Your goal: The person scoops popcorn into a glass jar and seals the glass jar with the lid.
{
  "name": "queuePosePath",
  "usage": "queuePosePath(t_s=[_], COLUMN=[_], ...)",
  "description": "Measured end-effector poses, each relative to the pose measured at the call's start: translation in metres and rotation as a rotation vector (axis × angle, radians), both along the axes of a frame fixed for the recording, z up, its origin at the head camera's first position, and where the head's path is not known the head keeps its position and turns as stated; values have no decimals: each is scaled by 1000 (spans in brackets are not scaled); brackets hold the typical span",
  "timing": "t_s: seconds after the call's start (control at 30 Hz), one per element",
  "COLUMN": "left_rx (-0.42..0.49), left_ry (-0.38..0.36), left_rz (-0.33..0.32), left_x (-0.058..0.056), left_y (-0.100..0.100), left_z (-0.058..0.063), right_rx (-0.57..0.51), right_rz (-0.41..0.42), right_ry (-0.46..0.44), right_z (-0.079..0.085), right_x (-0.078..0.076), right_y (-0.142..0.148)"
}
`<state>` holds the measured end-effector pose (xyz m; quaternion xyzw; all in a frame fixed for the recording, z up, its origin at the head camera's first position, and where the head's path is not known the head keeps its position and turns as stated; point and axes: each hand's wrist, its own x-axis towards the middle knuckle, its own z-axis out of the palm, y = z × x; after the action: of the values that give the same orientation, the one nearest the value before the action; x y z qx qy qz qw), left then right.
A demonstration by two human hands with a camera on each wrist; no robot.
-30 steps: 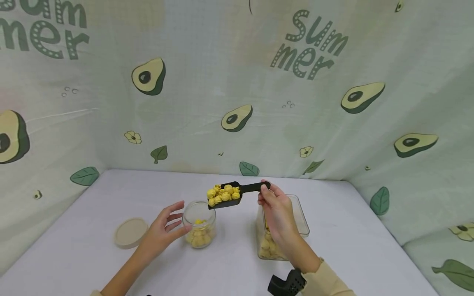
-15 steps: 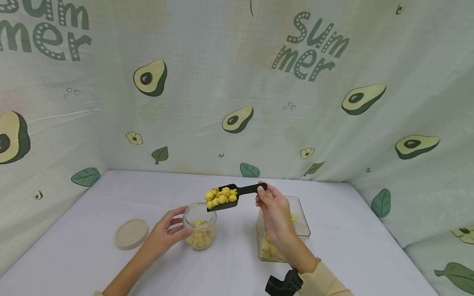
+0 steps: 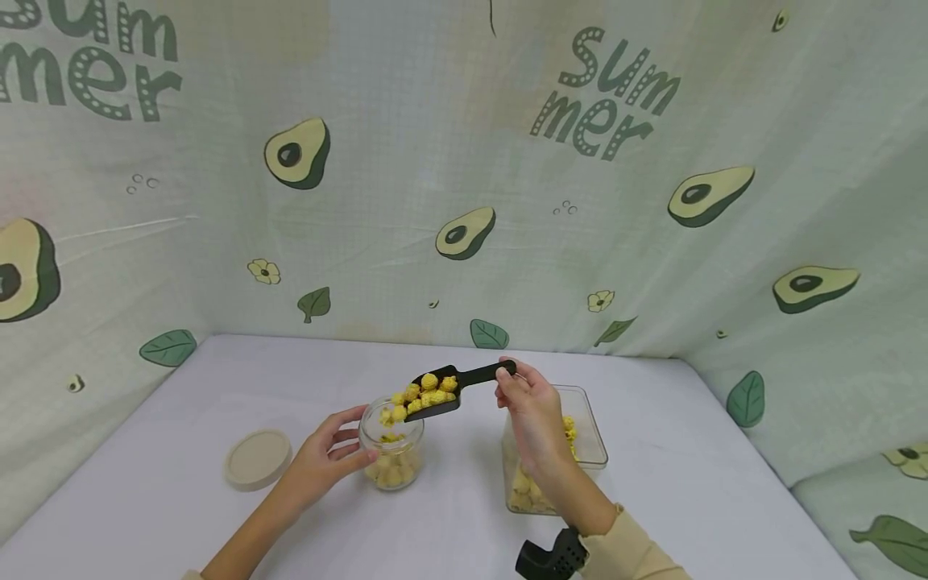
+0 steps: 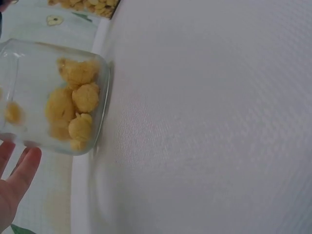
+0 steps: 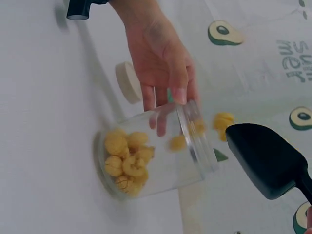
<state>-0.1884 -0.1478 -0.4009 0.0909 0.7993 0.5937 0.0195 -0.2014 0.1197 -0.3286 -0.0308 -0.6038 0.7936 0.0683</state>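
In the head view my right hand (image 3: 532, 415) pinches the handle end of a black scoop (image 3: 433, 412) heaped with yellow popcorn (image 3: 429, 383). The scoop tilts down to the left over the mouth of a round glass jar (image 3: 391, 441). Some pieces are falling from its lip into the jar, as the right wrist view also shows with popcorn (image 5: 223, 122) in mid-air. My left hand (image 3: 319, 463) holds the jar from its left side, thumb in front and fingers behind. Popcorn (image 4: 78, 100) covers the jar's bottom.
A clear square container (image 3: 590, 439) with popcorn stands at the right, partly hidden behind my right hand and forearm. The jar's beige round lid (image 3: 257, 459) lies on the white table (image 3: 449, 532) at the left. A patterned cloth (image 3: 377, 161) hangs behind and at both sides.
My left hand has closed in on the jar and now holds it. The scoop has moved slightly left and down and tipped, and popcorn has begun to slide out.
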Motion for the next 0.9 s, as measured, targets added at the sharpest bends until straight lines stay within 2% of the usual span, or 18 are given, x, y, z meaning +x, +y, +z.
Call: queuePosePath(t_s=[0.2,0.43,0.77,0.9], left_rx=[1,-2,6,10], left_ry=[10,23,16,0], left_rz=[2,2,6,7], left_x=[0,-1,-1,0], left_y=[0,0,0,0], left_z=[-1,0,0,1], right_rx=[23,110,268,263], right_rz=[-3,-26,-14,6], right_ry=[32,45,203,233], right_z=[1,4,9,10], right_x=[0,1,11,15], right_y=[-2,-6,-12,-14])
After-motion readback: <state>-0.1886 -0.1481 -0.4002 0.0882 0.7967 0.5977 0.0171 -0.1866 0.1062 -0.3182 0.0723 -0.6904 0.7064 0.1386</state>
